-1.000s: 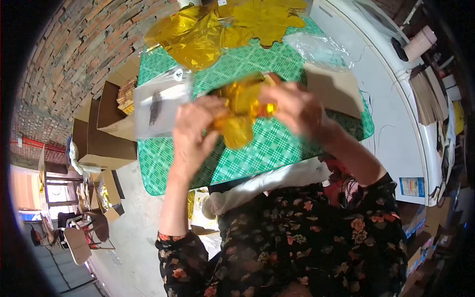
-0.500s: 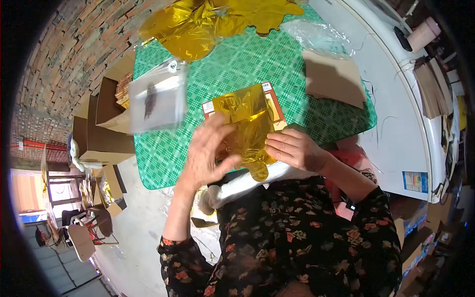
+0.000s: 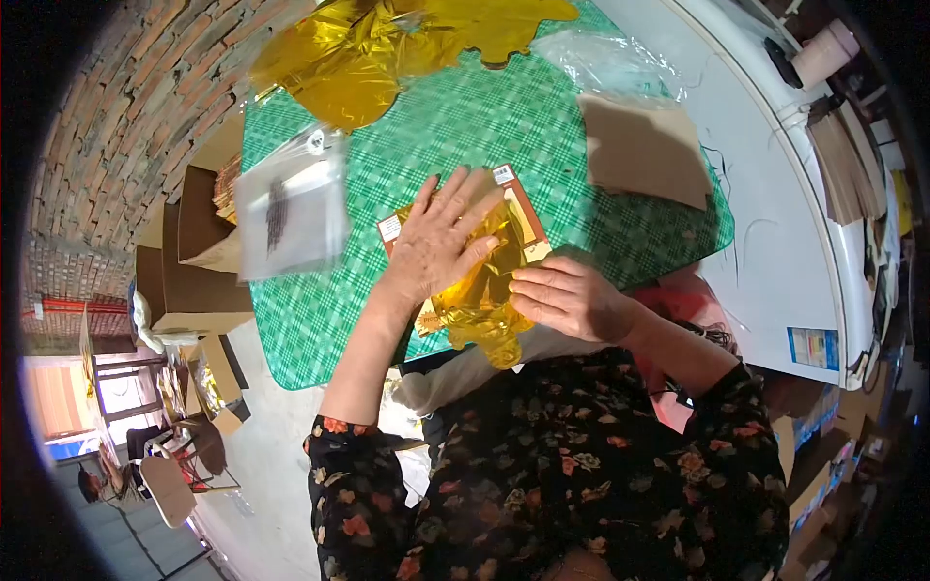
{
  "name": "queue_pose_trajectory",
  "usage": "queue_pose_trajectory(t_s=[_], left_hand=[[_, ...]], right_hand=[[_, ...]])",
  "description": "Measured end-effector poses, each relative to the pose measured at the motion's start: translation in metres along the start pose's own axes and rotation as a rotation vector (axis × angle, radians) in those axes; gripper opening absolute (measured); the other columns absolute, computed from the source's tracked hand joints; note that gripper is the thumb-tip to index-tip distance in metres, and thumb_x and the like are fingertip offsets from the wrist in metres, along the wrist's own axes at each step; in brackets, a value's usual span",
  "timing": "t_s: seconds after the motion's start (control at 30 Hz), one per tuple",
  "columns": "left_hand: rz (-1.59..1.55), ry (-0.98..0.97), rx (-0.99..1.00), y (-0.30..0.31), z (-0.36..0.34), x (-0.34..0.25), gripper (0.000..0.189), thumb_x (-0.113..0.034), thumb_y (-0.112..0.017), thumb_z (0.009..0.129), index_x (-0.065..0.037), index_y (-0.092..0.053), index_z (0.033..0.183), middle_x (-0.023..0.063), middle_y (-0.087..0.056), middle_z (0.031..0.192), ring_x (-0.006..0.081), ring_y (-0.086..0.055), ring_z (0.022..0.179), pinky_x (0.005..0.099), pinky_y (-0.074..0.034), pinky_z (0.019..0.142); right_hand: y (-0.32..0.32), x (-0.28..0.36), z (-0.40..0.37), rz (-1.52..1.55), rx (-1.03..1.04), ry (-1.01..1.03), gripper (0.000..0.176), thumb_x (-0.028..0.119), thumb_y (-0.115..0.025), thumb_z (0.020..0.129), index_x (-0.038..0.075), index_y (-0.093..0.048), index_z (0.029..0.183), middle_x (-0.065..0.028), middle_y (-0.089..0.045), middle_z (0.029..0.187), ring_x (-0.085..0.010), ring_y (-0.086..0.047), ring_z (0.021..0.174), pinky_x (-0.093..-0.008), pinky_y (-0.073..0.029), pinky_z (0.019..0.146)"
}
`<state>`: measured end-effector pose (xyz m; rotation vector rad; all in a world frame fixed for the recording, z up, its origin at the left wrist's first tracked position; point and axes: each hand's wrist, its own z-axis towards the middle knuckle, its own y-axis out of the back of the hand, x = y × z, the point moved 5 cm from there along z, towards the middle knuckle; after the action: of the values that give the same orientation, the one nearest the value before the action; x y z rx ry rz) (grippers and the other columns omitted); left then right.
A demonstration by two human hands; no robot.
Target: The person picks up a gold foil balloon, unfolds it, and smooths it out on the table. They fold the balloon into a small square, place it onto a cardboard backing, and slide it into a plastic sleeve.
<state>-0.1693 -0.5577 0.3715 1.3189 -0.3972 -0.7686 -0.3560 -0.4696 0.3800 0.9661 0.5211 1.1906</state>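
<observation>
On the table in front of me lies a printed card [image 3: 531, 215] with a red-brown border. A flat gold foil balloon [image 3: 475, 315] covers much of the card, its lobed end hanging past the near edge. My left hand [image 3: 438, 240] is spread palm down over the foil and the card, fingers pointing away from me. Beside the right edge of the card, my right hand [image 3: 570, 298] has its fingers pressed together at the foil's edge; the thumb is mostly hidden.
More gold foil balloons [image 3: 354, 63] lie at the table's [image 3: 417, 136] far side. Clear plastic bags [image 3: 291, 213] sit at the left, brown cardboard sheets [image 3: 647, 150] and crumpled clear plastic [image 3: 615, 66] at the right. Open cartons [image 3: 199, 281] stand beside the table's left edge.
My left hand has moved away from me and to the right, flattening over the foil. My right hand stays at the foil's right edge. The view has shifted slightly.
</observation>
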Motion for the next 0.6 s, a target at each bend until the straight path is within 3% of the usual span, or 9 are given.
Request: queue_pose_trajectory(t_s=[0.17,0.23,0.33,0.37,0.6], left_hand=[[-0.002,0.002,0.016,0.0,0.0,-0.001,0.062,-0.053,-0.047,0.104,-0.021,-0.042,0.157,0.0117,-0.035,0.165,0.0313,-0.028,0.154,0.0512,-0.015,0.128],[0.001,0.0,0.019,0.0,0.0,0.0,0.062,-0.052,-0.047,0.104,-0.021,-0.042,0.157,0.0116,-0.034,0.165,0.0316,-0.028,0.154,0.0514,-0.016,0.128],[-0.006,0.002,0.036,0.0,0.0,0.0,0.062,-0.051,-0.047,0.105,-0.022,-0.04,0.158,0.0108,-0.032,0.166,0.0318,-0.027,0.154,0.0511,-0.016,0.128],[-0.01,0.003,0.045,0.001,0.0,0.0,0.062,-0.051,-0.046,0.105,-0.022,-0.039,0.159,0.0105,-0.031,0.167,0.0318,-0.027,0.155,0.051,-0.016,0.128],[0.009,0.009,0.048,-0.001,-0.001,0.0,0.061,-0.05,-0.047,0.104,-0.022,-0.04,0.158,0.0101,-0.032,0.167,0.0317,-0.028,0.154,0.0507,-0.017,0.128]], right_hand=[[-0.001,-0.001,0.0,0.031,-0.007,-0.018,0.03,0.014,-0.069,0.086,0.0,-0.07,0.112,-0.0135,-0.069,0.123,-0.0284,-0.064,0.12,-0.0443,-0.051,0.1],[0.006,0.0,0.004,-0.015,-0.054,-0.021,0.041,0.019,-0.074,0.082,0.0,-0.068,0.118,-0.015,-0.067,0.127,-0.0301,-0.061,0.124,-0.0471,-0.048,0.102],[0.016,-0.013,-0.003,-0.002,0.073,-0.246,0.065,0.028,-0.082,0.074,-0.001,-0.063,0.128,-0.0168,-0.059,0.139,-0.0311,-0.052,0.134,-0.0513,-0.04,0.11],[0.014,-0.016,-0.01,-0.032,0.124,-0.315,0.079,0.036,-0.085,0.07,-0.002,-0.058,0.134,-0.0166,-0.053,0.146,-0.0309,-0.045,0.14,-0.0518,-0.031,0.116],[0.014,-0.014,-0.025,-0.032,0.181,-0.32,0.084,0.044,-0.083,0.074,-0.003,-0.055,0.138,-0.0171,-0.05,0.15,-0.0308,-0.041,0.145,-0.0516,-0.026,0.12]])
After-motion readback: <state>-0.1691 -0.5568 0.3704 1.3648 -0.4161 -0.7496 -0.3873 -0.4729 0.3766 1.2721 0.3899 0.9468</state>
